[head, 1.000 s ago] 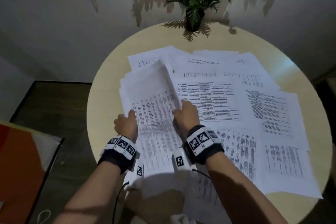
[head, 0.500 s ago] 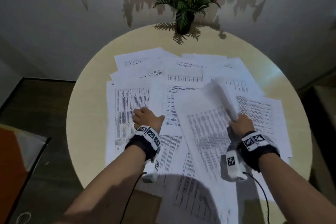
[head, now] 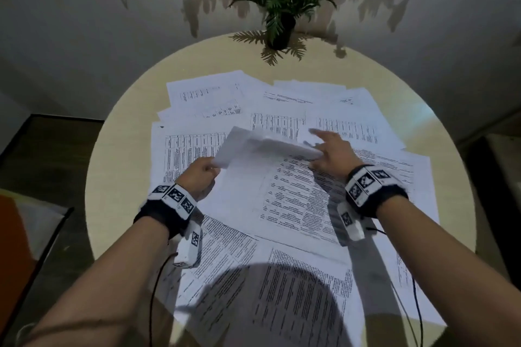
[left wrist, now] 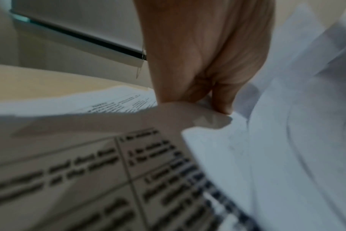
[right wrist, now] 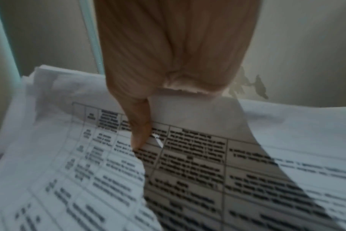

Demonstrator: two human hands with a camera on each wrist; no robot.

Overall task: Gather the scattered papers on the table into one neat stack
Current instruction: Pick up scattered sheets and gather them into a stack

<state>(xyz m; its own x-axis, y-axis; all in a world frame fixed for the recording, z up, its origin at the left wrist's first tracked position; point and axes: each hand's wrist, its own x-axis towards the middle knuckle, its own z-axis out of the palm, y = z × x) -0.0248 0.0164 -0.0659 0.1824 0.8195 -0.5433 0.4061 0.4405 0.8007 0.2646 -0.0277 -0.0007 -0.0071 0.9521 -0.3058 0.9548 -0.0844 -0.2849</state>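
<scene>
Head view: left hand (head: 198, 177) pinches the lifted bundle (head: 265, 144) by its corner, while the right hand (head: 329, 153), fingers spread, steadies its far edge (probably to square it) above loose papers (head: 282, 276) covering the table (head: 118, 177).

- We see both forearms reaching forward from the near edge, each wrist wrapped in a dark band carrying black-and-white markers.
- The left hand (head: 198, 177) is curled, thumb and fingers pinching the edge of a sheaf of papers (head: 265, 146); the left wrist view shows the fingertips (left wrist: 221, 103) closed on the sheet.
- The right hand (head: 334, 153) lies further forward, forefinger extended, thumb (right wrist: 140, 134) pressing down on the sheaf's other end.
</scene>
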